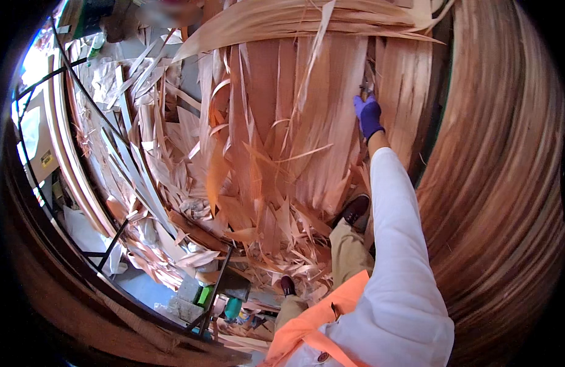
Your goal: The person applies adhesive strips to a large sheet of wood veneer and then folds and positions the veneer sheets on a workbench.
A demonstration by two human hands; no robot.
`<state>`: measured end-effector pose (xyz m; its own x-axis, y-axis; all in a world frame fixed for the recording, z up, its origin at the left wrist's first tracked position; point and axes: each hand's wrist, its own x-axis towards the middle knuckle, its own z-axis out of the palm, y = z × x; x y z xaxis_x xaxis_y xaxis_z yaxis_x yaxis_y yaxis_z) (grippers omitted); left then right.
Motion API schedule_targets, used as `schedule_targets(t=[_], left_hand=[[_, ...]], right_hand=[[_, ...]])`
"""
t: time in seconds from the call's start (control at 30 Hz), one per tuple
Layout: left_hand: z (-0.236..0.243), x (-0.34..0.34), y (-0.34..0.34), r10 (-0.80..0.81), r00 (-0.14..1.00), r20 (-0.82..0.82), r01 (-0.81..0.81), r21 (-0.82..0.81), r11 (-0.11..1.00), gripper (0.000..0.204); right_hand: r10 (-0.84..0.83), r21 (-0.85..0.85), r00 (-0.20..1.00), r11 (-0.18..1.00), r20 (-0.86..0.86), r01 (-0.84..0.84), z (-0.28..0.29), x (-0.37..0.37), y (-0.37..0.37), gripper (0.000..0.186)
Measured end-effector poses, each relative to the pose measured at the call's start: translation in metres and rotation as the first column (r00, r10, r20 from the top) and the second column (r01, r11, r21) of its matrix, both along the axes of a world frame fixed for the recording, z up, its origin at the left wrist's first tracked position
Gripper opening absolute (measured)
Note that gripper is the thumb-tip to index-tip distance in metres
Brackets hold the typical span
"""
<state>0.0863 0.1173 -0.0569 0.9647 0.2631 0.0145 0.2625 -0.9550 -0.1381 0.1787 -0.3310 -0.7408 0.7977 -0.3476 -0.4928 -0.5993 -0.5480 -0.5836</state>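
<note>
Now the purple-gloved right hand (369,116) reaches out to the long wood sheets (340,104) ahead of the shoes (356,209), maybe to grab one, so a firm grip seems needed next, but I can't tell if it's closed, and the left hand is out of sight.

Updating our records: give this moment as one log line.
purple-gloved right hand: at wood sheets | what it holds: unclear | left hand: out of view
</note>
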Motion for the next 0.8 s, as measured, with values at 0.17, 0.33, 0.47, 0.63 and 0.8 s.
schedule_targets(t=[0.17, 0.33, 0.47, 0.63, 0.8], left_hand=[[-0.018, 0.016, 0.011, 0.015, 0.999, 0.041, -0.012, -0.055, 0.998, 0.061], [0.000, 0.001, 0.005, 0.072, 0.997, 0.042, -0.070, -0.031, 0.997, 0.059], [0.011, -0.003, 0.012, 0.079, 0.993, 0.091, -0.071, -0.089, 0.993, 0.057], [0.035, -0.022, 0.019, 0.120, 0.979, 0.166, -0.094, -0.153, 0.984, 0.055], [0.040, -0.033, 0.034, 0.122, 0.962, 0.243, -0.082, -0.169, 0.982, 0.053]], right_hand=[[-0.211, 0.125, 0.977, 0.971, 0.036, 0.205, -0.090, 0.010, -0.031, 0.032], [-0.105, 0.238, 0.963, 0.957, -0.248, 0.166, 0.008, 0.026, 0.025, 0.035], [0.034, 0.195, 0.999, 0.980, 0.025, -0.038, 0.093, 0.040, 0.028, 0.030], [-0.025, 0.503, 0.995, 0.864, 0.096, -0.026, 0.227, 0.058, 0.029, 0.011], [-0.150, 0.669, 0.979, 0.743, 0.135, 0.022, 0.415, 0.067, 0.012, 0.010]])
